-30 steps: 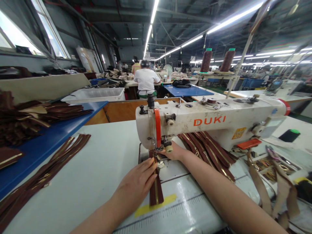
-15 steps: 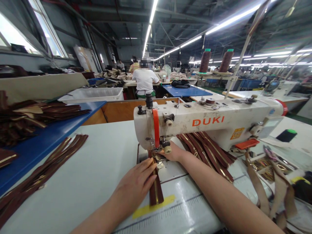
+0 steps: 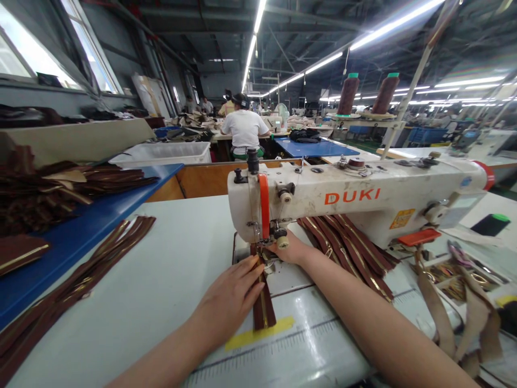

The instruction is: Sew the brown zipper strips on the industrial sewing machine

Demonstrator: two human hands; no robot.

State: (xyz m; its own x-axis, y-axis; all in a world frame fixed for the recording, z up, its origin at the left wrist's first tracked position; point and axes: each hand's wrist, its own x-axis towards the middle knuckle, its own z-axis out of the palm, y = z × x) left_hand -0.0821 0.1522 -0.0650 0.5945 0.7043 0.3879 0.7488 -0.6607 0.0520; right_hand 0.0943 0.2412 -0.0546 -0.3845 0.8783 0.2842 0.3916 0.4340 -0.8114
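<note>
A brown zipper strip (image 3: 265, 308) with gold teeth runs lengthwise under the needle area of a white sewing machine (image 3: 307, 188). My left hand (image 3: 230, 291) lies on the strip's left side, fingers stretched out and fingertips pressing it just in front of the presser foot. My right hand (image 3: 294, 249) reaches beneath the machine arm, beside and behind the needle; its fingers are mostly hidden by the machine head, so their grip does not show. More brown zipper strips (image 3: 351, 250) lie under the arm, to the right of my right hand.
Long zipper strips (image 3: 76, 280) lie on the table's left. A blue table (image 3: 97, 215) carries heaped brown strips (image 3: 44, 188). At right are a tray of small metal parts (image 3: 456, 285), tan straps (image 3: 436, 312) and a black thread cone (image 3: 490, 225). A co-worker (image 3: 245, 129) sits ahead.
The view has shifted slightly, so the machine sits farther right in it. The zipper strip's near end has moved a little away from me, toward the needle. Both hands keep nearly the same placement.
</note>
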